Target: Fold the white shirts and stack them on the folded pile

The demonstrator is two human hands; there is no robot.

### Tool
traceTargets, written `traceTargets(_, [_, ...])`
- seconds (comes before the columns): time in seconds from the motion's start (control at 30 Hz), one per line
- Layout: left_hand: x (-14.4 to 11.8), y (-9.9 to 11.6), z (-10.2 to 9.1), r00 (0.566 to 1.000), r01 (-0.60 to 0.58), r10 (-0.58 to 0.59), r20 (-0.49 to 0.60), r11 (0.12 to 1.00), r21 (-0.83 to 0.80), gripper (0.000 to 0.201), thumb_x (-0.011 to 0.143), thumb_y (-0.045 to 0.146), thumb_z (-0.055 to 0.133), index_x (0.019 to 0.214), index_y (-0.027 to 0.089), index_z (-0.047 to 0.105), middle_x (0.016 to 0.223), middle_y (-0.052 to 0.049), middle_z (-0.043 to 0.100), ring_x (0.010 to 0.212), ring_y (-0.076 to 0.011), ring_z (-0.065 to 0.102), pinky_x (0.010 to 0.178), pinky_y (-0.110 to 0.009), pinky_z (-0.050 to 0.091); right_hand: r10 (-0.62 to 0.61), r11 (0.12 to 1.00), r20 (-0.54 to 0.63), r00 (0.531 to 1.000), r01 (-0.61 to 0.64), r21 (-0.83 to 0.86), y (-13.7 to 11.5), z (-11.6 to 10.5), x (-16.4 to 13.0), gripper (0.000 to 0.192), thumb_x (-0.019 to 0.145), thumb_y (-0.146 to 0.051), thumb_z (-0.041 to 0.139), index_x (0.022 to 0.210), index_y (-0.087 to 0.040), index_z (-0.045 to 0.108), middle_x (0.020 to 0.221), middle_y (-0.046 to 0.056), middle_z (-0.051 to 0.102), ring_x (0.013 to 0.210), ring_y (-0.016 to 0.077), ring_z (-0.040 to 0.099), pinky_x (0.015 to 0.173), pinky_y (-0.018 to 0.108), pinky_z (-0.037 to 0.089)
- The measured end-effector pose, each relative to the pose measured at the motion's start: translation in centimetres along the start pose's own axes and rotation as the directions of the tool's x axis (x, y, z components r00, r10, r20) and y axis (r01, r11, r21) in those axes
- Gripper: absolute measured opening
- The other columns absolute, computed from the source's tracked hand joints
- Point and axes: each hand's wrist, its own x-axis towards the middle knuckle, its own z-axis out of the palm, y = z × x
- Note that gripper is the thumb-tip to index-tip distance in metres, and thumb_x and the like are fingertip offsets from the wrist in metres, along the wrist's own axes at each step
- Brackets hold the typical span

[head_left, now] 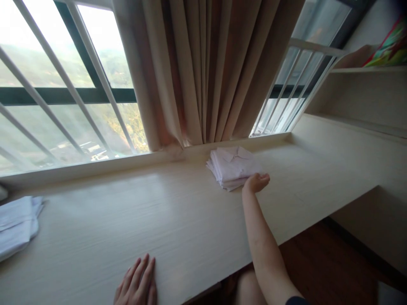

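Firstly, stack of folded shirts [237, 163], pale, at 4 o'clock just off centre; several layers, exact count not legible. Top piece lies collar up, front outward, presumably so that collar and creases stay flat. Set square-on near the back of the desk [104, 228], where the broad surface supports its whole underside.

Right hand [257, 182], at 4 o'clock, against the near right corner of the stack. Fingers loosely curled, palm turned partly upward; whether any cloth is pinched cannot be told. The position would suit squaring that edge.

Left hand [137, 283], at 7 o'clock, palm down upon the desk, fingers extended, gripping nothing; likely a rest or brace for the reaching body.

Second lot: folded white cloth [17, 224], at 9 o'clock, cut by the frame; well apart from the stack, perhaps to keep the two lots distinct.

Containers: one open shelf unit [359, 123], at 3 o'clock. Upper board bears a multicoloured article [389, 48], at 2 o'clock, its kind unclear.

Backing: brown curtain [203, 72], at 12 o'clock, gathered between two barred window sections.
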Motion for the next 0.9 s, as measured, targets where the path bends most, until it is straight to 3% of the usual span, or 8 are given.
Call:
traceTargets(0.07, [0.2,0.3,-0.5,1.000,0.015,-0.015,-0.004,1.000,0.006,0.067,0.089,0.032,0.053,0.155,0.029,0.042,0.152,-0.003,0.052,0.137,-0.0278,0.049,0.108,-0.041,0.039,-0.156,0.980,-0.001,0.988,0.155,-0.127,-0.8,-0.7,-2.0,0.065,0.096,-0.035,0.029,0.154,-0.007,0.036,0.154,0.028,0.035,0.146,0.0383,0.033,0.115,0.063,0.028])
traceTargets(0.13, [0.4,0.7,-1.0,0.999,0.035,-0.035,0.020,0.999,0.005,0.060,0.090,0.031,0.052,0.150,0.026,0.050,0.152,-0.004,0.052,0.138,-0.0276,0.048,0.110,-0.041,0.037,-0.313,0.907,0.176,0.933,0.348,-0.236,-1.7,-0.7,-3.9,0.062,0.096,-0.042,0.037,0.152,-0.016,0.043,0.160,0.021,0.030,0.150,0.0391,0.023,0.116,0.068,0.020])
traceTargets(0.27, [0.7,1.6,-1.9,0.986,0.130,-0.123,0.108,0.990,-0.062,0.054,0.090,0.029,0.053,0.143,0.025,0.058,0.151,-0.005,0.052,0.140,-0.0294,0.046,0.114,-0.043,0.033,-0.262,0.808,0.608,0.750,0.514,-0.286,-2.6,-0.6,-6.0,0.054,0.094,-0.047,0.046,0.143,-0.024,0.056,0.157,0.018,0.038,0.148,0.0437,0.021,0.108,0.078,0.015])
traceTargets(0.47, [1.1,2.6,-3.2,0.932,0.356,-0.289,0.219,0.848,-0.394,0.051,0.088,0.027,0.057,0.139,0.026,0.062,0.151,-0.010,0.053,0.142,-0.0358,0.041,0.120,-0.052,0.023,-0.449,0.797,0.572,0.687,0.598,-0.092,-1.6,-4.4,-12.6,0.054,0.095,-0.034,0.040,0.144,-0.015,0.053,0.155,0.018,0.043,0.149,0.0362,0.028,0.116,0.066,0.025])
traceTargets(0.6, [1.2,3.6,-4.4,0.905,0.414,-0.368,0.212,0.656,-0.631,0.049,0.084,0.025,0.063,0.134,0.025,0.067,0.148,-0.013,0.055,0.144,-0.0372,0.039,0.123,-0.052,0.014,-0.558,0.813,0.632,0.538,0.505,0.289,0.0,-9.1,-22.8,0.050,0.094,-0.031,0.043,0.138,-0.014,0.057,0.148,0.016,0.052,0.147,0.0286,0.037,0.120,0.055,0.031])
traceTargets(0.7, [1.1,4.1,-5.0,0.902,0.421,-0.365,0.230,0.629,-0.653,0.049,0.084,0.024,0.062,0.133,0.021,0.066,0.150,-0.015,0.052,0.145,-0.0378,0.036,0.124,-0.053,0.010,-0.548,0.834,0.705,0.450,0.356,0.420,0.3,-12.7,-29.7,0.045,0.092,-0.031,0.049,0.132,-0.018,0.064,0.145,0.013,0.056,0.144,0.0288,0.041,0.121,0.056,0.032])
traceTargets(0.83, [0.9,4.2,-6.1,0.901,0.433,-0.331,0.281,0.637,-0.638,0.051,0.086,0.024,0.059,0.136,0.015,0.063,0.155,-0.018,0.045,0.150,-0.0375,0.027,0.124,-0.053,0.004,-0.537,0.843,0.790,0.297,0.148,0.517,-2.5,-16.9,-34.8,0.032,0.086,-0.031,0.060,0.115,-0.027,0.074,0.131,0.009,0.067,0.140,0.0320,0.047,0.119,0.060,0.033])
traceTargets(0.9, [0.8,4.6,-6.8,0.878,0.476,-0.328,0.348,0.530,-0.702,0.051,0.084,0.024,0.062,0.134,0.011,0.063,0.157,-0.021,0.041,0.153,-0.0368,0.021,0.125,-0.051,0.000,-0.584,0.810,0.794,0.169,0.066,0.582,-5.3,-19.2,-36.1,0.034,0.084,-0.031,0.065,0.117,-0.029,0.074,0.135,0.008,0.065,0.144,0.0329,0.042,0.119,0.061,0.031])
